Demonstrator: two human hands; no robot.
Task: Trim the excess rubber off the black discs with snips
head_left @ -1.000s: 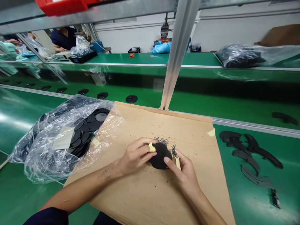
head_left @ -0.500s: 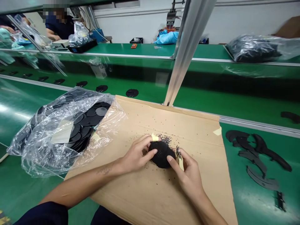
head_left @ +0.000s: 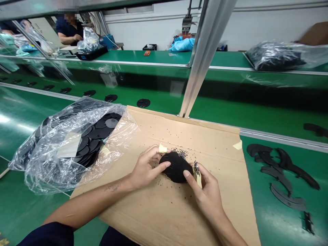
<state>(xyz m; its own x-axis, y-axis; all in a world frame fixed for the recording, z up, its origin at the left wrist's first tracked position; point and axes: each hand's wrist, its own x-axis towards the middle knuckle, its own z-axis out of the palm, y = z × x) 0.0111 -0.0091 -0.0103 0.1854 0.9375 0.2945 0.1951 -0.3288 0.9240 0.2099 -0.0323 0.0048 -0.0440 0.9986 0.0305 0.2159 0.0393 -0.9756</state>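
Observation:
A flat black rounded plastic part point(head_left: 175, 167) is held up over the cardboard sheet point(head_left: 164, 212). My left hand point(head_left: 148, 165) grips its left edge between thumb and fingers; pale yellow tape point(head_left: 162, 148) is wrapped round one fingertip. On the right, my right hand point(head_left: 207, 186) is closed round small nippers point(head_left: 197, 173) with pale yellow handles, jaws pointing up, while its thumb presses on the part's right edge. Tiny black scraps point(head_left: 180, 152) lie scattered on the cardboard behind and below the part.
At left, a clear plastic bag point(head_left: 51, 147) spills black discs point(head_left: 88, 147). Curved black pieces point(head_left: 275, 171) lie on the green table at right. Several black discs point(head_left: 143, 103) line the green strip behind, beyond a metal post point(head_left: 197, 58). Another person point(head_left: 69, 32) sits at far left.
The black part has turned or tilted slightly in my hands, and my left hand has shifted a little to the left. The right hand keeps the nippers. The background person's hands moved.

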